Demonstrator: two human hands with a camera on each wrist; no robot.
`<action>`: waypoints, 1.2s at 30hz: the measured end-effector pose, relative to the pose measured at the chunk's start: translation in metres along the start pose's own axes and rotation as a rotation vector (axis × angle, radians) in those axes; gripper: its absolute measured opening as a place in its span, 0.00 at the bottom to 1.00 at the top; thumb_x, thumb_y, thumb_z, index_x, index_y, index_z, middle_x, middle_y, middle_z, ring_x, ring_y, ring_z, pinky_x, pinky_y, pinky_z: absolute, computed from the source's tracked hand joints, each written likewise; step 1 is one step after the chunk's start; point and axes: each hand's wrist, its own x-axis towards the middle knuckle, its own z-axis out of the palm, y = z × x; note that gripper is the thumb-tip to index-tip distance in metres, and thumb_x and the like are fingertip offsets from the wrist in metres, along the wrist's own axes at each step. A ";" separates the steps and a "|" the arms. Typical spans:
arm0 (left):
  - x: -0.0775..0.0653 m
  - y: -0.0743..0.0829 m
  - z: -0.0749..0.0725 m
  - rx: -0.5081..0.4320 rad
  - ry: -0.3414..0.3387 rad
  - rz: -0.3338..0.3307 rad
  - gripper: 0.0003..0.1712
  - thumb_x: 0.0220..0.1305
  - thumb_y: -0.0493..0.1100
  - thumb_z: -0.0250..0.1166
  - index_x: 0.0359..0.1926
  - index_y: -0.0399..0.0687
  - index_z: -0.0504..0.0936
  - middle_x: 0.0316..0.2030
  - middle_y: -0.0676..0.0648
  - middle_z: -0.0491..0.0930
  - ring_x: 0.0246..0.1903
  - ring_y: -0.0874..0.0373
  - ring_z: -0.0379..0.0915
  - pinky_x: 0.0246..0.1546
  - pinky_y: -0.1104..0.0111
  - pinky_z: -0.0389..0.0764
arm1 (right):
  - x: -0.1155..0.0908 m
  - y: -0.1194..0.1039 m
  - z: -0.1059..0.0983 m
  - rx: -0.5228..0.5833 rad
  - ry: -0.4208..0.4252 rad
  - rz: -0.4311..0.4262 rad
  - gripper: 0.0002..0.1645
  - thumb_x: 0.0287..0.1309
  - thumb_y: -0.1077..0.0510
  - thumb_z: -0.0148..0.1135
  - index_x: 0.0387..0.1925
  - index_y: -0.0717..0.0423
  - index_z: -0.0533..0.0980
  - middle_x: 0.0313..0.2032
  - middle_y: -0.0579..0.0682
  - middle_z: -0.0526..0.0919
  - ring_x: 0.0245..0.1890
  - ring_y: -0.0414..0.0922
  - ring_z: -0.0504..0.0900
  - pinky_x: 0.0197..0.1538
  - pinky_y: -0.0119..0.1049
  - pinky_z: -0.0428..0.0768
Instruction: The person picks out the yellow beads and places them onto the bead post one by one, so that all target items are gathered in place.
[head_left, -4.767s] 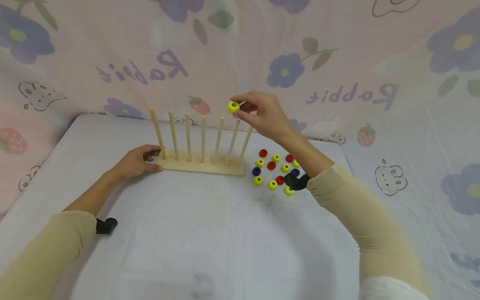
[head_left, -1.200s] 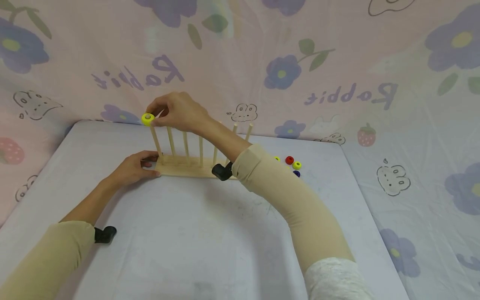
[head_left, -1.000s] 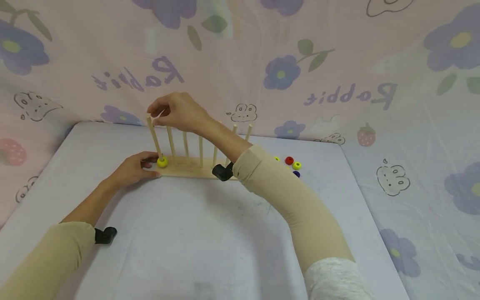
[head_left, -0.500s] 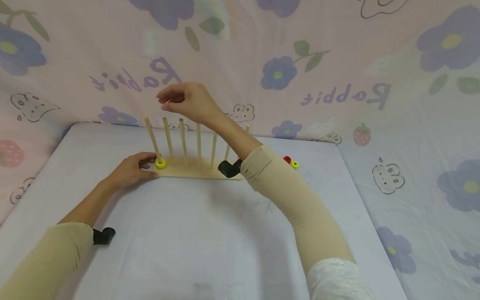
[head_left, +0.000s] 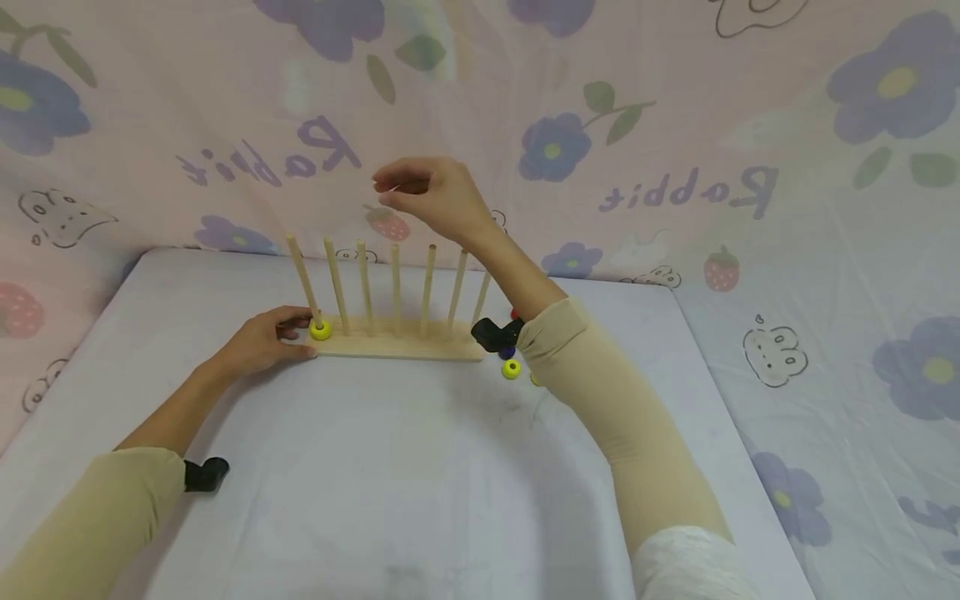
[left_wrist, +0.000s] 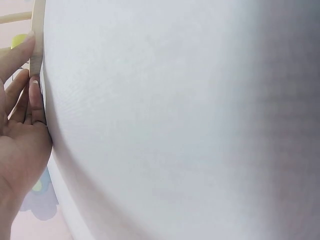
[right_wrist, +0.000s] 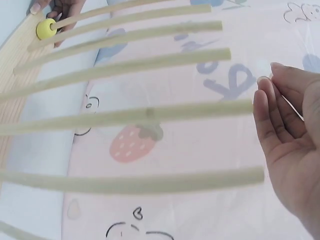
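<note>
A wooden peg stand (head_left: pixel 397 346) with a row of several upright pegs stands on the table. One yellow bead (head_left: pixel 320 330) sits at the bottom of its leftmost peg, also visible in the right wrist view. My left hand (head_left: pixel 262 337) holds the left end of the base, thumb along the front edge and fingers behind. In the left wrist view the hand (left_wrist: pixel 22 135) shows at the left edge, against the base's end. Above the middle pegs hovers my right hand (head_left: pixel 442 196), fingers loosely bent, with nothing between them. The right wrist view shows that hand (right_wrist: pixel 295 130) beside the peg tops.
Loose beads lie right of the stand, partly hidden by the right forearm; a yellow one (head_left: pixel 512 369) and a dark blue one (head_left: pixel 507 352) show. A white cloth covers the table (head_left: pixel 360 483). Patterned fabric (head_left: pixel 465 108) rises behind it.
The yellow bead went from the right hand onto the leftmost peg and dropped to its base. Since then the right hand has lifted and moved right. The left hand stays at the stand's end.
</note>
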 end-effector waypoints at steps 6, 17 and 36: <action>0.003 -0.005 0.003 0.018 0.010 -0.006 0.46 0.57 0.48 0.75 0.71 0.37 0.64 0.62 0.33 0.71 0.56 0.41 0.70 0.59 0.50 0.69 | -0.012 0.009 -0.020 0.044 0.061 0.060 0.15 0.59 0.62 0.70 0.48 0.60 0.84 0.43 0.52 0.88 0.42 0.41 0.85 0.50 0.31 0.81; 0.002 -0.001 0.002 0.013 0.000 -0.016 0.45 0.58 0.47 0.74 0.71 0.35 0.64 0.63 0.32 0.70 0.57 0.40 0.69 0.60 0.49 0.68 | -0.037 0.030 -0.055 0.021 0.150 0.094 0.16 0.59 0.61 0.70 0.49 0.60 0.84 0.45 0.52 0.87 0.44 0.43 0.85 0.48 0.33 0.82; 0.003 0.001 0.007 -0.020 -0.032 -0.024 0.46 0.59 0.44 0.74 0.72 0.34 0.61 0.64 0.31 0.69 0.59 0.38 0.68 0.63 0.48 0.67 | -0.109 0.031 -0.082 -0.040 0.263 0.133 0.16 0.63 0.66 0.64 0.51 0.70 0.80 0.47 0.61 0.85 0.46 0.46 0.85 0.53 0.33 0.81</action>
